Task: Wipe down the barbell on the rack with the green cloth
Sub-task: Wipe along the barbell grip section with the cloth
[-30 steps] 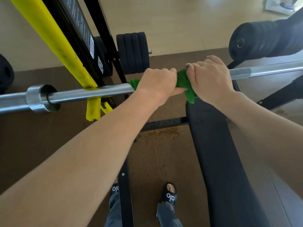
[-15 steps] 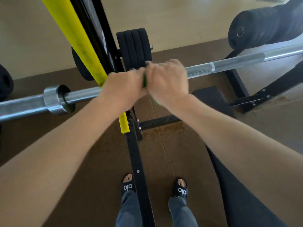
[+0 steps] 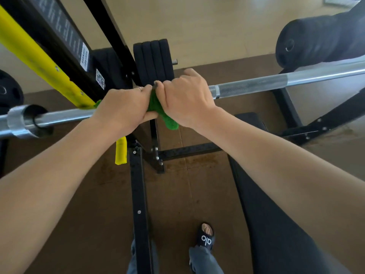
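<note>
presently the bar lies across the rack, its long axis running from lower left to upper right of the view, nearly crosswise to the person. both hands sit side by side on the shaft, touching, just right of the yellow upright.

left hand: fingers curled over the bar and over the cloth; gripping both. a scrap of green shows at its left edge, against the yellow upright. right hand: fingers curled over the bar from above, clamping the cloth's other side; a green tail hangs below it. the cloth is bunched between the two hands and appears wrapped round the shaft, though the wrap itself is hidden under the fingers.

governing relation: the wipe can only travel along the bar's axis. to the left, the upright and then the collar are near, so little free shaft is judged to remain that way. to the right, the knurled section begins just beside the right hand and smooth shaft runs on well beyond, past the black roller. the right hand is the nearer to that open length.

judgement: the next stroke is best taken rightward. risk: the cloth catching on the knurl.
</note>
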Tool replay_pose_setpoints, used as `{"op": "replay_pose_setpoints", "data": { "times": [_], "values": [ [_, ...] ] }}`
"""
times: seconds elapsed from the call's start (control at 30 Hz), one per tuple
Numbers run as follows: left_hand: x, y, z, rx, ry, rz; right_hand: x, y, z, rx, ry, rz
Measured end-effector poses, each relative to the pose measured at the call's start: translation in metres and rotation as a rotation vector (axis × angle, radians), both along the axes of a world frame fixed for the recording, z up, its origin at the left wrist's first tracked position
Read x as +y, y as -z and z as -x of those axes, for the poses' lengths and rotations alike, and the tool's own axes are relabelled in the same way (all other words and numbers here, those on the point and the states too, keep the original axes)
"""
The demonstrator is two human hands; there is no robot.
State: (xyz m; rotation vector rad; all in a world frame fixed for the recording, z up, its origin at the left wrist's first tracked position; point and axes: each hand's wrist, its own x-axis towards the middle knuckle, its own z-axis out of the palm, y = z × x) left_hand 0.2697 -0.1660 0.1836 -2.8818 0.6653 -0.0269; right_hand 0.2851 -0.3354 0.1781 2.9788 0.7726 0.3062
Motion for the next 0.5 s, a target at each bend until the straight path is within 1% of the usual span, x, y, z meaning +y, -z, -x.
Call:
{"op": "replay_pose_setpoints", "data": {
  "times": [0.1, 0.17, 0.27, 0.37, 0.43, 0.5],
  "values": [
    [-0.019, -0.002, -0.005, 0.027, -0.013, -0.027, -0.036, 0.002, -0.006, -0.099, 0.009, -0.006],
    [-0.026, -0.006, -0.007, 0.037, -0.002, -0.022, -0.050, 0.000, -0.010, -0.097, 0.020, 0.017],
    [-0.055, -0.007, -0.011, 0.061, 0.048, 0.027, -0.076, 0.000, -0.011, -0.104, 0.060, 0.063],
    [-0.073, -0.011, -0.012, 0.122, 0.090, 0.113, -0.101, 0.003, -0.008, -0.161, 0.177, 0.016],
    [-0.059, -0.017, -0.009, 0.204, 0.073, 0.189, -0.102, 0.002, -0.003, -0.148, 0.271, -0.014],
    [-0.025, -0.024, -0.004, 0.250, 0.004, 0.219, -0.071, -0.001, 0.002, -0.135, 0.338, -0.032]
  ]
}}
